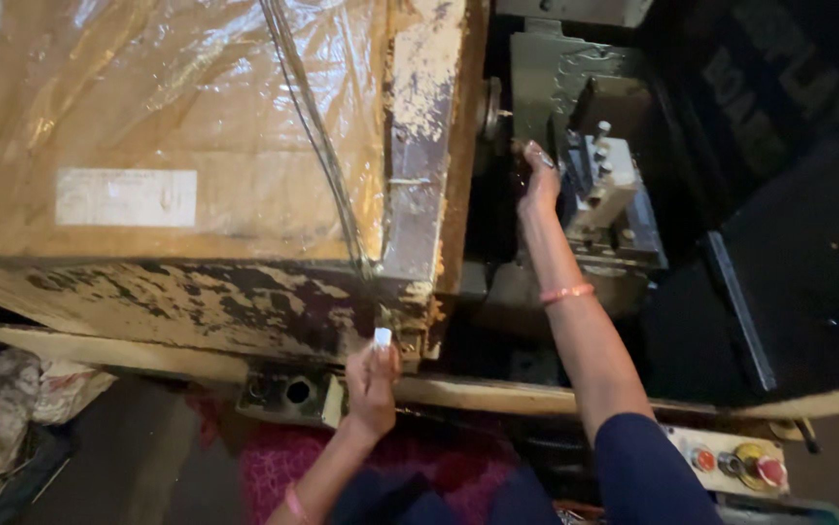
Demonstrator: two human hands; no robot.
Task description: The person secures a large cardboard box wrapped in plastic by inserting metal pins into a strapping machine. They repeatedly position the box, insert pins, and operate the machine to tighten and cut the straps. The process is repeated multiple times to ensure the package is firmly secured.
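— Nearest you: dark blue sleeve on your right arm, pink patterned cloth below, and the control box at lower right with its red and yellow buttons.

— Left hand?

— Your left hand is up at the front edge of the machine, just under the corner of the worn, paint-chipped housing. Fingers curled in, pinching a small white piece at the tips. Can't tell what the piece is.

— Right hand?

— Your right hand is stretched far forward into the machine, well apart from the left. It rests against the grey tool block with the bolts on top. Fingers are close together and pointing away from you; whether they grip anything, can't tell, too dark there. Pink bangle on that forearm, another at the left wrist.

— Around it?

— Plastic sheet over the housing top, white label under it, cable running down across it. Round metal chuck just left of your right hand. Crumpled rags at far left.
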